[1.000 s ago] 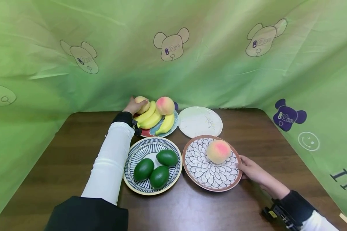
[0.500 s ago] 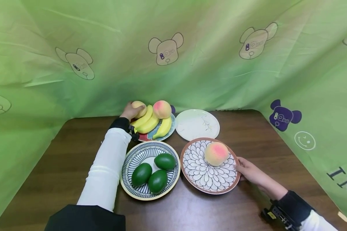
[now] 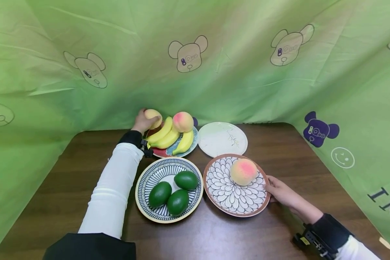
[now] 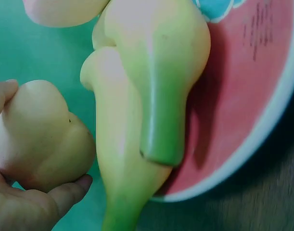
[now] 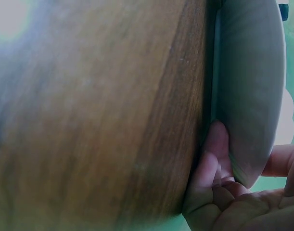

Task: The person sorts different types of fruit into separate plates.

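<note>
My left hand (image 3: 142, 122) grips a pale yellow peach (image 3: 153, 118) at the back of the table, lifted just left of the bananas (image 3: 165, 135) on the red and blue plate (image 3: 169, 153). In the left wrist view the peach (image 4: 41, 134) sits between my thumb and fingers beside the bananas (image 4: 147, 106). A second peach (image 3: 182, 121) rests on those bananas. My right hand (image 3: 278, 190) holds the right rim of the petal-patterned plate (image 3: 229, 202), which carries a pink-blushed peach (image 3: 243, 171). In the right wrist view my fingers (image 5: 214, 163) curl under the plate's rim (image 5: 248, 96).
A striped bowl-plate (image 3: 148, 209) with three green mangoes (image 3: 177, 189) stands front centre. An empty white plate (image 3: 222, 139) lies behind the petal plate. A green cartoon-print curtain (image 3: 195, 61) encloses the brown table (image 3: 68, 187) on three sides.
My left hand has lifted the pale peach up and leftward, off the bananas. My right hand stays on the petal plate's rim.
</note>
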Available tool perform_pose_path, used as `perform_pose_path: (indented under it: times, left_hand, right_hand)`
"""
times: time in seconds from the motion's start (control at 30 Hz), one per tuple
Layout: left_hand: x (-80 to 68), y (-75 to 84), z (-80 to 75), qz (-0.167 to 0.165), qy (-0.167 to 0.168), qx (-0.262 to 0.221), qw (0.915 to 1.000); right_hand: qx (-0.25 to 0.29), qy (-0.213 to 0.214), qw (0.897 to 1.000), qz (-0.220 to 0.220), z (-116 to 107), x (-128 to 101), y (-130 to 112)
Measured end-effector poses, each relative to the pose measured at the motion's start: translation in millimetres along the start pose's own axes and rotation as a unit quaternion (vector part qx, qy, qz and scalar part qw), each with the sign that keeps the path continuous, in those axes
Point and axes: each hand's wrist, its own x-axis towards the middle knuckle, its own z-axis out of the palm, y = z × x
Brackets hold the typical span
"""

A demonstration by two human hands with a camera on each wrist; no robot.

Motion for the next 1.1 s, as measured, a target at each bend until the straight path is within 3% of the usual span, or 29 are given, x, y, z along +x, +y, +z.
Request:
perform_pose_path:
  times: [0.33,0.7,1.1]
  left_hand:
    - [-4.4,-4.6,-13.3,0.007,-0.004,0.036,0.9993]
    - [-21.1,20.7,-21.6,0.071,-0.034,0.072,0.9943]
    - [-41.6,43.9,-15.3,0.119,-0.048,0.099,0.9868]
  right_hand:
    - [-0.006,0.003,1.0,0.001,2.0,0.2,0.7]
    - [-0.006,0.007,1.0,0.011,1.3,-2.2,-2.3]
    - [-0.002,0.007,1.0,-0.004,-0.2,-0.7,1.9]
